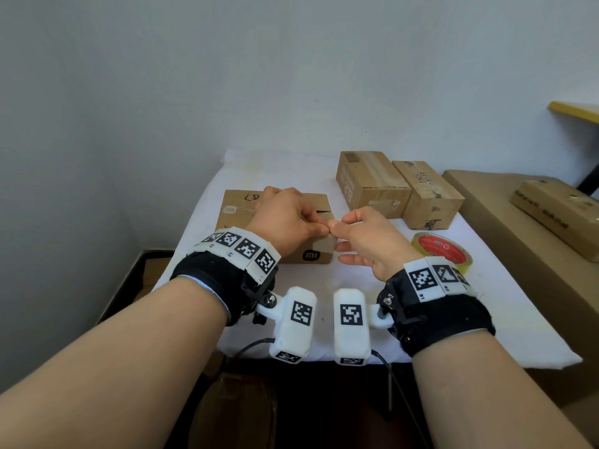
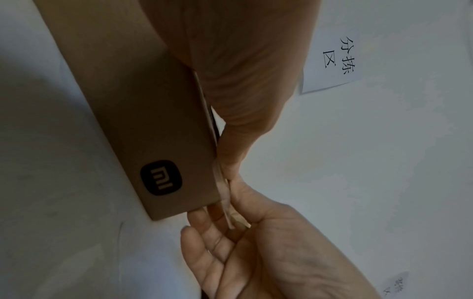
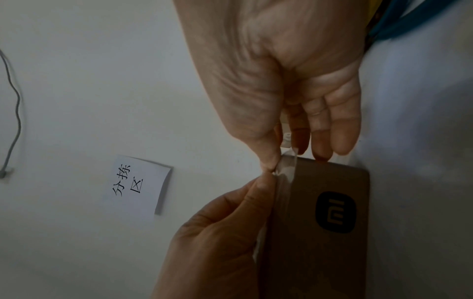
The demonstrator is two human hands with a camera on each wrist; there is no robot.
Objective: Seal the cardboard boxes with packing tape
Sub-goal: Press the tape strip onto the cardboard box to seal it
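The cardboard box (image 1: 259, 215) bears "mi"; the wall note (image 3: 139, 184) reads "分拣区".

A plain pale wall (image 1: 291, 76) is standing behind the white-covered table (image 1: 486, 319). A paper note (image 3: 139, 183) is hanging on it. Dark floor (image 1: 155, 264) is showing lower left.

**Both hands meet thumb to thumb**

Both bare forearms reach forward, wrists banded in black. The left hand (image 1: 285, 218) curls, thumb and forefinger pinched. The right hand (image 1: 366, 238) pinches likewise, its other fingers (image 3: 340, 129) loosely extended. Thumb tips touch.
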